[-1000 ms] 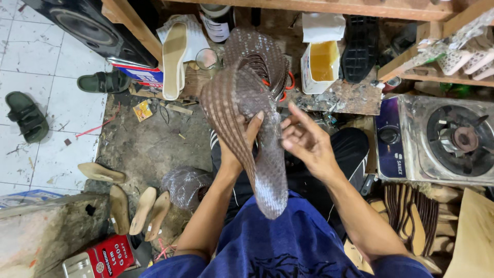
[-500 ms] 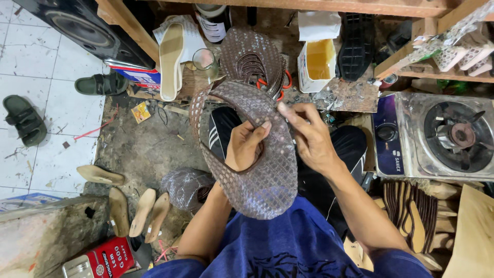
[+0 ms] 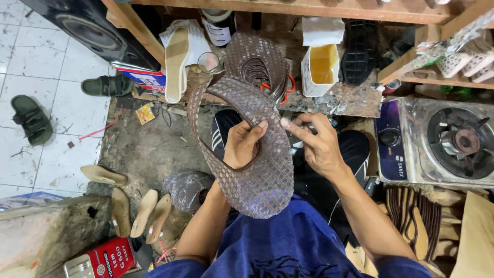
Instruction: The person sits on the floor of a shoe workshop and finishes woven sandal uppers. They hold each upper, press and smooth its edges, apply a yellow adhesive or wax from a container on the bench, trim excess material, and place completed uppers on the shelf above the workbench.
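My left hand (image 3: 241, 145) grips a curved brown piece of scaly, snakeskin-patterned shoe upper (image 3: 257, 185) from its inner side, thumb on top near the upper edge. At that same edge my right hand (image 3: 315, 144) pinches the piece with fingertips. The piece arcs from upper left down over my lap, above my blue garment. A stack of similar patterned pieces (image 3: 257, 64) lies just beyond on the worn workbench (image 3: 355, 100).
A cut white container of yellow glue (image 3: 320, 64), a black sole (image 3: 360, 51) and a beige insole (image 3: 176, 62) sit at the back. A gas stove (image 3: 447, 141) stands right. Wooden heel pieces (image 3: 146, 211), a red tin (image 3: 105, 260) and green sandals (image 3: 31, 118) lie left.
The patterned piece has been turned from hanging long and vertical into a wide arc over my lap; both hands shifted along its upper edge.
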Demonstrator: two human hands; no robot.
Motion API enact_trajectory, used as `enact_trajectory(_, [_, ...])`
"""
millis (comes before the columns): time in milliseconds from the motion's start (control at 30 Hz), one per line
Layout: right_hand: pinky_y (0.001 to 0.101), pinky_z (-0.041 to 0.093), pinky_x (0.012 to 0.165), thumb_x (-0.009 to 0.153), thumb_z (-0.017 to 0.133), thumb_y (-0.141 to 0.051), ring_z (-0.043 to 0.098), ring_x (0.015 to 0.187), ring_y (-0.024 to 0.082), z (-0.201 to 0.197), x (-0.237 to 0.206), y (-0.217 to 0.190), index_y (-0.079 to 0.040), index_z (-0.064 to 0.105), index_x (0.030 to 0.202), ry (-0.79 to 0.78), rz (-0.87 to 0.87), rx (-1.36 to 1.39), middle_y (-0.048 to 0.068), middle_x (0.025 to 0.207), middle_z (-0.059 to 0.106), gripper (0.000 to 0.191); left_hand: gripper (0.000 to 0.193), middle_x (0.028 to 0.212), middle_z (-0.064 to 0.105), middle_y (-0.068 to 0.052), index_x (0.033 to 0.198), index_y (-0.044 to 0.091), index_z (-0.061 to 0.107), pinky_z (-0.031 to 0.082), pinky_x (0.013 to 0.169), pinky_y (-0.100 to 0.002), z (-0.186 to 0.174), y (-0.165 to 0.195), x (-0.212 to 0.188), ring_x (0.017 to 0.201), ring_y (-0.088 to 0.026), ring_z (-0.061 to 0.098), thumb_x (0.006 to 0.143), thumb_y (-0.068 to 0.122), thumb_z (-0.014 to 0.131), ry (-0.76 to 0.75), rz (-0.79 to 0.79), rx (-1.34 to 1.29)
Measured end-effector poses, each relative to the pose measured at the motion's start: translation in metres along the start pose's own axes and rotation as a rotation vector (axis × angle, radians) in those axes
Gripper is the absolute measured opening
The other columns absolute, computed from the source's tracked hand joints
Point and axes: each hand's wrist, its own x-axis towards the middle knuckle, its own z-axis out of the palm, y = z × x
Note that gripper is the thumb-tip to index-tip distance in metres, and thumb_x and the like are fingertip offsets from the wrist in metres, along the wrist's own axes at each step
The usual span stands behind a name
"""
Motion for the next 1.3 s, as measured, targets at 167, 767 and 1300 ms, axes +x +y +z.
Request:
enact_trajectory(167, [0.0421, 0.050, 0.089, 0.080, 0.059, 0.014, 0.062, 0.101, 0.032, 0.000, -0.001, 0.005, -0.015, 0.072, 0.127, 0.008, -0.075, -0.026, 0.011, 0.108, 0.063, 0.056, 0.023, 0.115, 0.070, -0.008, 0.123, -0.011, 0.064, 0.049, 0.094, -0.027, -0.006, 0.003, 0.008, 0.104, -0.012, 0.063, 0.108, 0.006, 0.061, 0.012, 0.024, 0.023])
enact_trajectory(767, [0.0578, 0.038, 0.106, 0.076, 0.063, 0.002, 0.041, 0.137, 0.050, 0.003, 0.017, 0.163, -0.010, 0.080, 0.118, -0.108, 0.237, -0.534, 0.027, 0.153, 0.046, 0.047, 0.020, 0.105, 0.071, -0.007, 0.120, -0.005, 0.068, 0.044, 0.072, -0.025, -0.027, 0.006, -0.013, 0.087, -0.011, 0.062, 0.104, 0.007, 0.066, 0.077, -0.183, 0.113])
enact_trajectory(1300, [0.0448, 0.034, 0.121, 0.109, 0.030, -0.064, 0.052, 0.135, 0.031, -0.004, 0.008, 0.013, 0.003, 0.066, 0.135, -0.151, 0.201, 0.688, 0.018, 0.139, 0.057, 0.080, 0.023, 0.114, 0.071, -0.010, 0.125, -0.004, 0.063, 0.054, 0.095, -0.032, 0.011, 0.009, 0.000, 0.104, -0.016, 0.068, 0.104, 0.002, 0.059, -0.044, -0.181, -0.197])
